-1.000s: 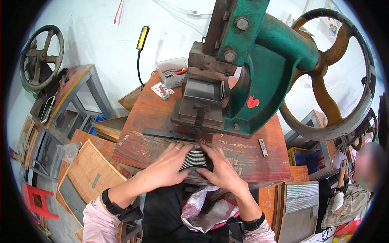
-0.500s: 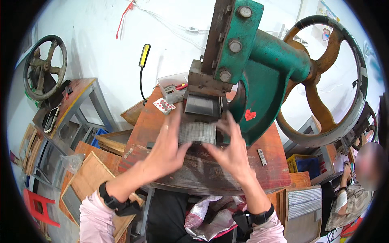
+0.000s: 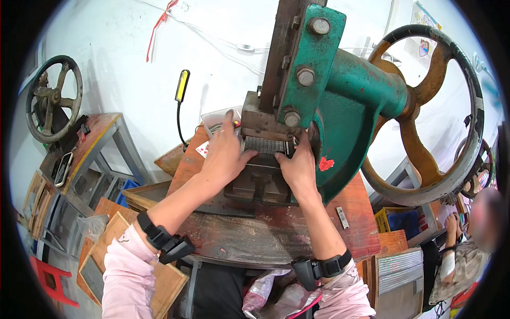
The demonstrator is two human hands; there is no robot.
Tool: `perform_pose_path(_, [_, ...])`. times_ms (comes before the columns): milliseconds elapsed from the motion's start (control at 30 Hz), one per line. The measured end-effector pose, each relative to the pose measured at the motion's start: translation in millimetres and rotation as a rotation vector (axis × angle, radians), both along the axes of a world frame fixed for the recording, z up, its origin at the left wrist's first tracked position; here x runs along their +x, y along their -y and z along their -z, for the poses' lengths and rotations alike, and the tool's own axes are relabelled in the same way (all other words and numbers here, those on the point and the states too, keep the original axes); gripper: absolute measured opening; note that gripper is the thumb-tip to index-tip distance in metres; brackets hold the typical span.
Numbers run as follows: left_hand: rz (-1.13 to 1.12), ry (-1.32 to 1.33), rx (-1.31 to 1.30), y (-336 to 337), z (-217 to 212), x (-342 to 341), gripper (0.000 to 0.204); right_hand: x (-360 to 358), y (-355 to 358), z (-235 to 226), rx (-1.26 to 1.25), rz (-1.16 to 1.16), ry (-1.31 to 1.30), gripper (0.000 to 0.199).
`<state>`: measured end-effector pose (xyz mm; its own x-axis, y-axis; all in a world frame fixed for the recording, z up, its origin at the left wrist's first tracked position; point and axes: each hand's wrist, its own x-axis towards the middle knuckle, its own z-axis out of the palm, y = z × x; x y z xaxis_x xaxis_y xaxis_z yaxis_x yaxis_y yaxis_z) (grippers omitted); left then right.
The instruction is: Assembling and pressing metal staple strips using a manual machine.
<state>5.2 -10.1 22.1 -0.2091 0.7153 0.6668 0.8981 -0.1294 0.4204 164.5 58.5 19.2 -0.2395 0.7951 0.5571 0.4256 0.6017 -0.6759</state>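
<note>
A green hand-wheel arbor press (image 3: 348, 101) stands on a worn wooden table. Between its grey steel ram block and the base lies a grey gridded block of thin strips (image 3: 265, 145). My left hand (image 3: 222, 154) is at the block's left side, its thumb pressed to the front edge and one finger raised. On the right side, my right hand (image 3: 298, 167) grips it, thumb at the front and fingers behind, partly hidden by the press. A dark steel base (image 3: 258, 183) with a slotted middle shows below the block.
The big handwheel (image 3: 425, 114) fills the right. Behind my left hand are a clear plastic box (image 3: 212, 118) and a yellow-black lamp (image 3: 182, 86). A small metal piece (image 3: 342, 217) lies on the table (image 3: 239, 234). A co-worker (image 3: 457, 271) sits far right.
Both hands have moved away from me with the gridded block, from in front of the ram to beneath it. The steel base, hidden before, now shows.
</note>
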Motion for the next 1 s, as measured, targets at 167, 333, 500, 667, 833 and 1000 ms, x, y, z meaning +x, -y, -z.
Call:
perform_pose_path(167, [0.138,0.262,-0.357,49.7,28.0,-17.8,0.048,6.8,-13.5,10.9,0.029,-0.008,-0.043,0.071])
perform_pose_path(333, [0.319,-0.223,-0.394,107.4,78.4,-29.8,0.034,-2.0,-3.5,1.3,-0.034,-0.049,-0.088,0.056])
perform_pose_path(500, [0.295,-0.273,-0.029,103.4,35.5,-29.1,0.027,-1.0,-4.8,9.3,0.007,-0.025,-0.076,0.056])
perform_pose_path(667, [0.091,-0.171,0.005,43.3,8.7,-15.2,0.035,17.7,19.0,4.9,0.011,-0.039,-0.070,0.053])
perform_pose_path(833, [-0.045,-0.011,-0.350,20.0,-10.5,-12.0,0.053,80.8,67.6,-22.7,0.181,-0.178,0.125,0.053])
perform_pose_path(1000, [-0.084,-0.023,-0.464,10.8,-1.8,-3.9,0.050,145.3,95.7,-81.8,0.334,-0.030,0.208,0.046])
